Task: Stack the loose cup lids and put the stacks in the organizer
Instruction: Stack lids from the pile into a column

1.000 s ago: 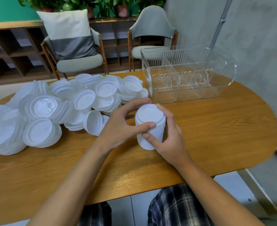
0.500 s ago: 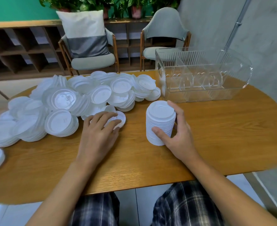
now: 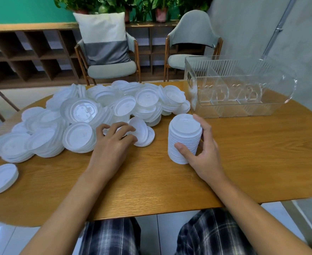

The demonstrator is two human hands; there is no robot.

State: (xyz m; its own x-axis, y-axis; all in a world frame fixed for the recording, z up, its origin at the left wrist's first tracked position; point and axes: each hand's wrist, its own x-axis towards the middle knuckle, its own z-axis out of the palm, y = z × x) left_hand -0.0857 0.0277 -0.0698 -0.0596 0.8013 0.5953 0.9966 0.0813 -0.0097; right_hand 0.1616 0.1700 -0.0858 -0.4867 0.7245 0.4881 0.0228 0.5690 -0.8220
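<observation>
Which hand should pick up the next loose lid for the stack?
Left. The left hand touches the loose lids; the right hand grips the stack, which stands apart from them.

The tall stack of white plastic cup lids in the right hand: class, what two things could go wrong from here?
1. Only the right hand steadies the tall stack of white plastic cup lids; it may lean or topple when another lid is pressed on.
2. The left hand reaches into the heaped pile of loose white lids; disturbed lids could slide off the oval wooden table.
</observation>
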